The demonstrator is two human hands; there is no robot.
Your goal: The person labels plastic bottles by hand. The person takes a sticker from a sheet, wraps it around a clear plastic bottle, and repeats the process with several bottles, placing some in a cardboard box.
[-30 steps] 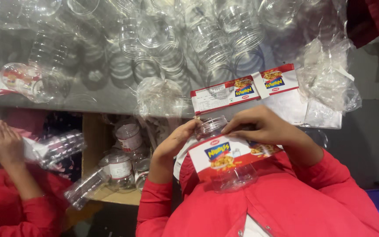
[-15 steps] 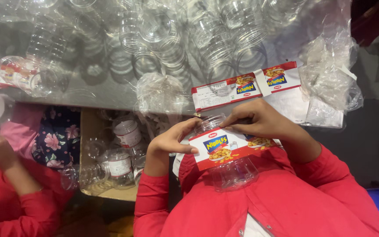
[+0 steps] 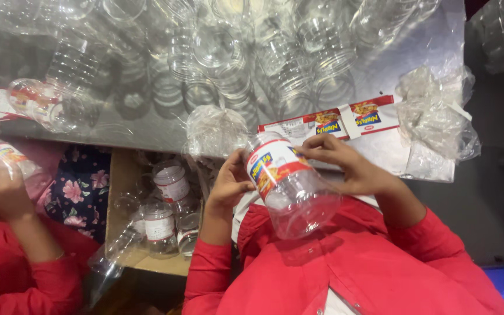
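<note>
The person's left hand (image 3: 228,184) and right hand (image 3: 345,166) are both clamped on a clear plastic jar (image 3: 287,186), held tilted just above the red-shirted chest, off the near edge of the steel tabletop (image 3: 380,64). The fingers press a red, white and blue label (image 3: 272,166) onto its wall; smoothing from the middle outward would likely keep it flat and straight. One stack of spare labels (image 3: 339,119) lies at the near edge, between two crumpled plastic bags (image 3: 214,131). Many unlabelled jars (image 3: 205,58), too crowded to count, fill the far side. A cardboard box (image 3: 121,192) below holds at least three labelled jars (image 3: 173,184). A co-worker's hand (image 3: 1,189) grips another.
</note>
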